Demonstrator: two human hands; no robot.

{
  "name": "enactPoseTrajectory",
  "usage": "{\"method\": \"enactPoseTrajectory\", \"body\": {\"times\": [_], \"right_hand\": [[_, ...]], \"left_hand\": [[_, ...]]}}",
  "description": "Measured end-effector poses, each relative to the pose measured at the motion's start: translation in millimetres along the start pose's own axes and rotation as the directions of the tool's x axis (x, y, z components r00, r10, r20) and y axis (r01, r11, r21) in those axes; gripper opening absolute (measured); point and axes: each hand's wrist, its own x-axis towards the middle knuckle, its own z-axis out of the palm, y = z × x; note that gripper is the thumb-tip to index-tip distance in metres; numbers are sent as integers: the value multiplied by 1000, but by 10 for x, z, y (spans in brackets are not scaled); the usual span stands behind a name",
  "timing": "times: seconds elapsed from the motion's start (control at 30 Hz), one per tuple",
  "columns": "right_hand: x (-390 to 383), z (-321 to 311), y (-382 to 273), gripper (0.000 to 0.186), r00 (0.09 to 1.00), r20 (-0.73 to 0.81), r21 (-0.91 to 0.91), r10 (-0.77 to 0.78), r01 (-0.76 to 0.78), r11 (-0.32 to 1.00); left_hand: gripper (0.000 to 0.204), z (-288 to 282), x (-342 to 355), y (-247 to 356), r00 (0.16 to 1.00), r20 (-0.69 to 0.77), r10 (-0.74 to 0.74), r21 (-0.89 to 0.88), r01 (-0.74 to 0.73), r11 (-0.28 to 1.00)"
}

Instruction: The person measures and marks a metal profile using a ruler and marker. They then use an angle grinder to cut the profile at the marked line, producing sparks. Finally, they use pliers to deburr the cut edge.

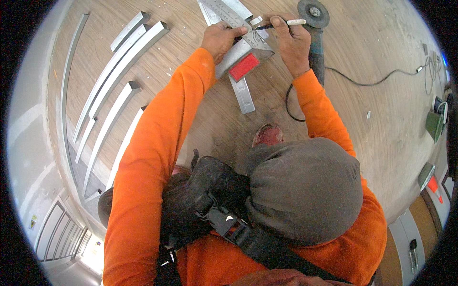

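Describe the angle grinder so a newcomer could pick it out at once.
Find the wood-look floor near the top of the view. Just right of the right hand lies the angle grinder, long and dark-bodied. Its round grey disc sets it apart from the silver metal strips.

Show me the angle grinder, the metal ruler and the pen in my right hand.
Angle grinder (pixel 316 51): head view, on its dark body.
Metal ruler (pixel 229 14): head view, on its marked face.
Pen (pixel 296 22): head view, on its white end.
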Motion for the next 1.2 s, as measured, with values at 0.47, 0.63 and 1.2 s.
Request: {"method": "enactPoseTrajectory", "body": {"times": [0.47, 0.63, 1.2], "right_hand": [[-411, -430, 10, 30, 982, -84, -234, 170, -185, 955], [-713, -389, 56, 32, 848, 106, -349, 518, -456, 818], [-1366, 89, 146, 29, 843, 265, -101, 467, -458, 883]], "left_hand": [[39, -12, 35, -74, 1000, -4, 29, -1, -29, 1000], [47, -39, 249, -250, 989, -16, 145, 264, -135, 955], [61, -584, -1054, -306, 992, 111, 58, 954, -123, 274]]}}
